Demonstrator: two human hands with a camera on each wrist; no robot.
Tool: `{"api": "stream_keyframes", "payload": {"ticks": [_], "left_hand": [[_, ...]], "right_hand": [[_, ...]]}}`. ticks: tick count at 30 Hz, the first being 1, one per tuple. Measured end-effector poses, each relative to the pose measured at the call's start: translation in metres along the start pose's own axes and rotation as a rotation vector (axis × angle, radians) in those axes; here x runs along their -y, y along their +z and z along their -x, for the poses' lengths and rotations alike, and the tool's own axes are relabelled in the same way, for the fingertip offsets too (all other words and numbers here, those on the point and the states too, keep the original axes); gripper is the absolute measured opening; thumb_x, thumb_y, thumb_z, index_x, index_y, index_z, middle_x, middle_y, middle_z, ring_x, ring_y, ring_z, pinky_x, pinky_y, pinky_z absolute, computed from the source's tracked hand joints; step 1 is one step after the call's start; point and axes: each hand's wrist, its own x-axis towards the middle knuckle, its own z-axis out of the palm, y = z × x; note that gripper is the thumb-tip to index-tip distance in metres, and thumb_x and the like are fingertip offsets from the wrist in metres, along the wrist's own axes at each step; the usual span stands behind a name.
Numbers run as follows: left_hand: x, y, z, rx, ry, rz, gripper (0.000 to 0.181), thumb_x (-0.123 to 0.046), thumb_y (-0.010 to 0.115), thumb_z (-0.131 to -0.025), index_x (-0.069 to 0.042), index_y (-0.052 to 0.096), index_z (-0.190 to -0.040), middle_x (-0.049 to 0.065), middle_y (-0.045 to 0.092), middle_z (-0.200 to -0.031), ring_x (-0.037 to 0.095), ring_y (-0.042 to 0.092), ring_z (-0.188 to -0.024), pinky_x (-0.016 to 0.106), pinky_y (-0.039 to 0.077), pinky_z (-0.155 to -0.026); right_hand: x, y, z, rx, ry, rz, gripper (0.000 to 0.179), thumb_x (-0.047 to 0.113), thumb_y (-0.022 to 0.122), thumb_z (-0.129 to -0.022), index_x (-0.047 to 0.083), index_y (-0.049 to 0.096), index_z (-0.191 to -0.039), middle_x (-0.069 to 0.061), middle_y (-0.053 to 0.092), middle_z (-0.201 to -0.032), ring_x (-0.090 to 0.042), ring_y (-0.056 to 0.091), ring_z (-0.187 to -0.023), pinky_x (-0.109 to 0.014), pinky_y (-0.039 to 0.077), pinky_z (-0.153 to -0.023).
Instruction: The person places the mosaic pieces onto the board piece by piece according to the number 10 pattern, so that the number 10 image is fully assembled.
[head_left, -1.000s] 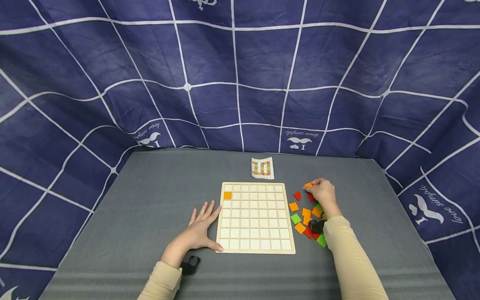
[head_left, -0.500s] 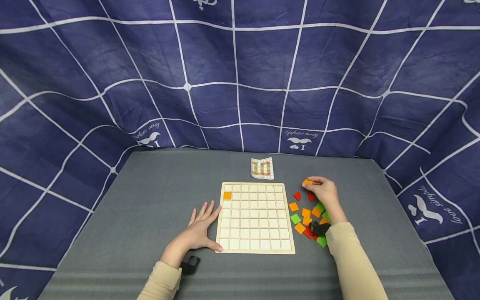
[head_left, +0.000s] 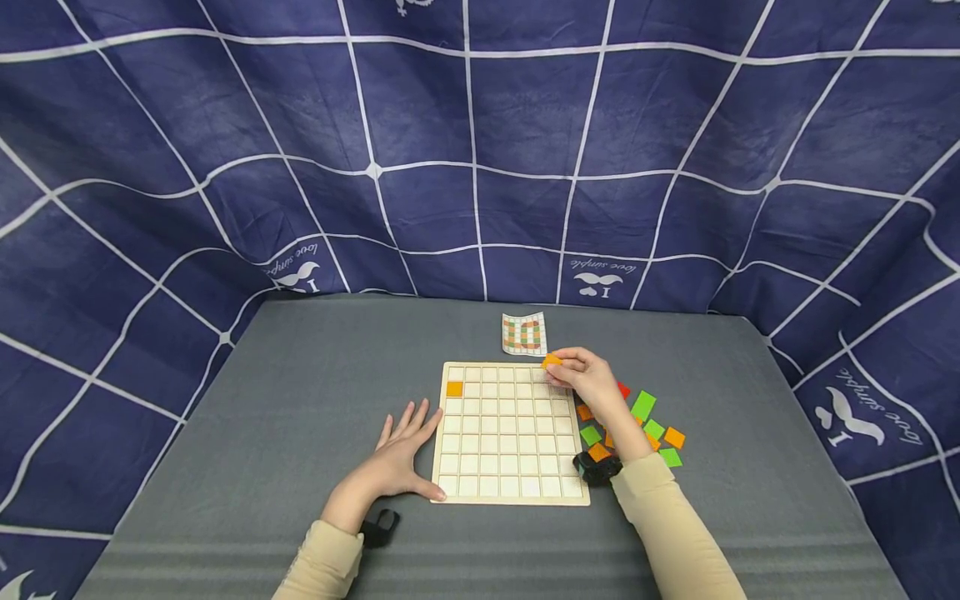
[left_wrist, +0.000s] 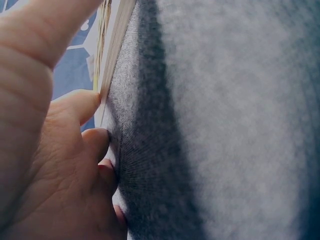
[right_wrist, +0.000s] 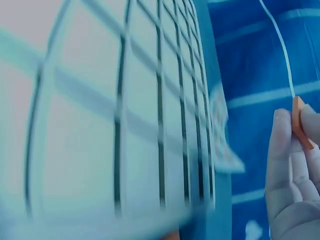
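A pale wooden grid board [head_left: 510, 483] lies flat on the grey table, with an orange square tile [head_left: 454, 389] in its leftmost column, second row from the top. My left hand [head_left: 401, 462] rests spread at the board's left side, thumb at the near corner and index finger at the edge; the left wrist view shows fingertips right at the board's side. Over the board's far right corner, my right hand [head_left: 592, 385] pinches another orange tile [head_left: 552, 360] between thumb and fingers. The right wrist view shows that tile edge-on [right_wrist: 298, 122].
Right of the board lies a loose pile of orange, green [head_left: 642, 405] and red [head_left: 623, 390] pieces, partly hidden by my right arm. A small printed pattern card [head_left: 524, 334] lies beyond the board. A blue curtain [head_left: 480, 208] hangs behind the table.
My right hand has moved left from above the pile to the board's far right corner, carrying the orange tile. More of the pile's right side shows. The left hand has stayed put.
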Motion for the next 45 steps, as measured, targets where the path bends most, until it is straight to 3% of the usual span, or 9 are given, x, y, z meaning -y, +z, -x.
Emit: {"api": "stream_keyframes", "payload": {"ticks": [6, 11, 18, 27, 45], "left_hand": [[0.001, 0.001, 0.000, -0.003, -0.001, -0.003, 0.130, -0.039, 0.097, -0.052, -0.011, 0.025, -0.157, 0.016, 0.009, -0.165, 0.038, 0.000, -0.153, 0.060, -0.008, -0.120], [0.001, 0.000, 0.001, 0.004, -0.005, 0.001, 0.130, -0.039, 0.097, -0.053, -0.011, 0.025, -0.157, 0.016, 0.009, -0.165, 0.038, 0.000, -0.153, 0.060, -0.009, -0.120], [0.001, 0.001, 0.000, 0.011, -0.014, 0.000, 0.130, -0.040, 0.097, -0.052, -0.011, 0.025, -0.157, 0.016, 0.010, -0.165, 0.039, 0.000, -0.153, 0.061, -0.007, -0.120], [0.001, 0.001, 0.001, 0.010, 0.004, -0.007, 0.129, -0.041, 0.096, -0.054, -0.011, 0.024, -0.157, 0.017, 0.008, -0.165, 0.039, 0.000, -0.153, 0.062, -0.007, -0.120], [0.004, 0.001, -0.002, 0.010, 0.003, -0.010, 0.130, -0.044, 0.095, -0.054, -0.013, 0.023, -0.158, 0.014, 0.006, -0.166, 0.037, -0.002, -0.154, 0.061, -0.008, -0.120]], "right_hand": [[0.001, 0.044, -0.002, 0.045, 0.002, 0.052, 0.027, 0.011, 0.072, -0.089, 0.002, 0.066, -0.114, -0.008, 0.075, -0.097, -0.032, 0.071, -0.096, -0.038, 0.059, -0.084], [-0.004, 0.074, -0.006, 0.074, -0.006, 0.085, 0.020, 0.009, 0.072, -0.089, 0.002, 0.069, -0.107, -0.011, 0.075, -0.094, -0.026, 0.072, -0.086, -0.032, 0.060, -0.076], [-0.008, 0.099, -0.008, 0.059, -0.113, 0.295, 0.011, 0.009, 0.072, -0.089, 0.004, 0.072, -0.099, -0.009, 0.074, -0.086, -0.018, 0.070, -0.073, -0.026, 0.056, -0.064], [0.003, 0.116, -0.011, 0.044, -0.237, 0.593, 0.006, 0.011, 0.075, -0.087, 0.009, 0.075, -0.092, -0.005, 0.072, -0.081, -0.013, 0.062, -0.068, -0.027, 0.053, -0.066], [-0.001, 0.121, -0.017, 0.022, -0.228, 0.692, 0.004, 0.010, 0.075, -0.086, 0.006, 0.075, -0.086, -0.004, 0.071, -0.078, -0.011, 0.060, -0.067, -0.023, 0.050, -0.062]]}}
